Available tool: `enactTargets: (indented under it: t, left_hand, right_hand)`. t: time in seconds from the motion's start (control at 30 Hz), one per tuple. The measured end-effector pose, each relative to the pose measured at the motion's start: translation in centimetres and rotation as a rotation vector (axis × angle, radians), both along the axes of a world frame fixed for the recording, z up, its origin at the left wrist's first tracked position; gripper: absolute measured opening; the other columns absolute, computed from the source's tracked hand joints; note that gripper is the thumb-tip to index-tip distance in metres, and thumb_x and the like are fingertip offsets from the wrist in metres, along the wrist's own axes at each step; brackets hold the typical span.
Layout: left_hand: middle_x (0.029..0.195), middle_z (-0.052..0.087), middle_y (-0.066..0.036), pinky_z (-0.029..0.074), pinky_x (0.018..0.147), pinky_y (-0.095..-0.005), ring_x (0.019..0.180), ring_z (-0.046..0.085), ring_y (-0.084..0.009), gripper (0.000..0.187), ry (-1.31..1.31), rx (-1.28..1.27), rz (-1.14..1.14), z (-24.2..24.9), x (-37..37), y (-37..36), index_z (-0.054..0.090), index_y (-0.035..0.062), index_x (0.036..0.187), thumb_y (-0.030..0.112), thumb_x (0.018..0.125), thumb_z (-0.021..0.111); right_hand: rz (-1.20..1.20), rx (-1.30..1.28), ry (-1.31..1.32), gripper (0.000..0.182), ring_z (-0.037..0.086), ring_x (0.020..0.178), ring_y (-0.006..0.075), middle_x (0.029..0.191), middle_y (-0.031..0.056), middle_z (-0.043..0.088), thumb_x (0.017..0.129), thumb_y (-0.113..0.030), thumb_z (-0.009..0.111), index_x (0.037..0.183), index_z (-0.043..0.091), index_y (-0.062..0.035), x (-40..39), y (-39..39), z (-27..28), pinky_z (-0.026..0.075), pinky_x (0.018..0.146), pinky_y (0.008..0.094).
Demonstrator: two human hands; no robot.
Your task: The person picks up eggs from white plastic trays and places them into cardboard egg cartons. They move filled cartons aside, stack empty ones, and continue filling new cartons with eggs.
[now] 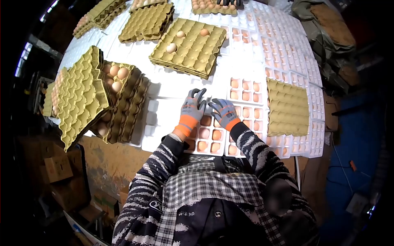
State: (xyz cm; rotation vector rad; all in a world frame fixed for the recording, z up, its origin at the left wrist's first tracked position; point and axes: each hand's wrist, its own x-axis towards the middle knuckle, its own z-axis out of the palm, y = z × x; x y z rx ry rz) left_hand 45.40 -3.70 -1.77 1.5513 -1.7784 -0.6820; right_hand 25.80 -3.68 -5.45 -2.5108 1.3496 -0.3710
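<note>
My left hand, in a grey glove with an orange cuff and dark fingertips, reaches over a white egg tray. Its fingers are apart and slightly bent, with no egg visible in them. Close on its right, my right hand wears the same kind of glove. Its fingers are spread and point toward the left hand, and nothing shows in them. Below and between the hands, brown eggs sit in the tray's square cells. Both palms are hidden, and the gloves cover some of the cells.
Tilted stacks of pulp egg trays with eggs stand at the left. Ahead lies a pulp tray stack bearing three eggs. An upturned pulp tray covers white trays at right. Another person's dark-gloved hand shows at the far edge.
</note>
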Motion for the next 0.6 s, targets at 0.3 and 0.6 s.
enactTargets:
  t: [0.3, 0.6]
  left_hand:
    - [0.146, 0.047, -0.013, 0.033, 0.107, -0.0486, 0.123, 0.046, -0.0380, 0.049, -0.419, -0.114, -0.228, -3.6, -3.4, 0.4, 0.052, 0.0109, 0.142, 0.025, 0.095, 0.055]
    - [0.145, 0.049, -0.010, 0.038, 0.109, -0.0448, 0.125, 0.048, -0.0359, 0.052, -0.210, -0.014, -0.203, -2.1, -2.4, 0.6, 0.054, 0.0168, 0.140, 0.025, 0.090, 0.063]
  right_hand:
    - [-0.789, -0.145, 0.303, 0.097, 0.027, 0.144, 0.0441, 0.158, 0.0202, 0.030, 0.079, -0.050, 0.073, 0.155, 0.030, -0.0094, -12.7, 0.8, 5.7, 0.018, 0.119, 0.0540]
    - [-0.800, -0.220, 0.251, 0.064, 0.053, 0.123, 0.0353, 0.141, 0.0174, 0.053, 0.078, -0.011, 0.066, 0.141, 0.056, -0.0207, -18.6, 2.0, 6.0, 0.039, 0.107, 0.0451]
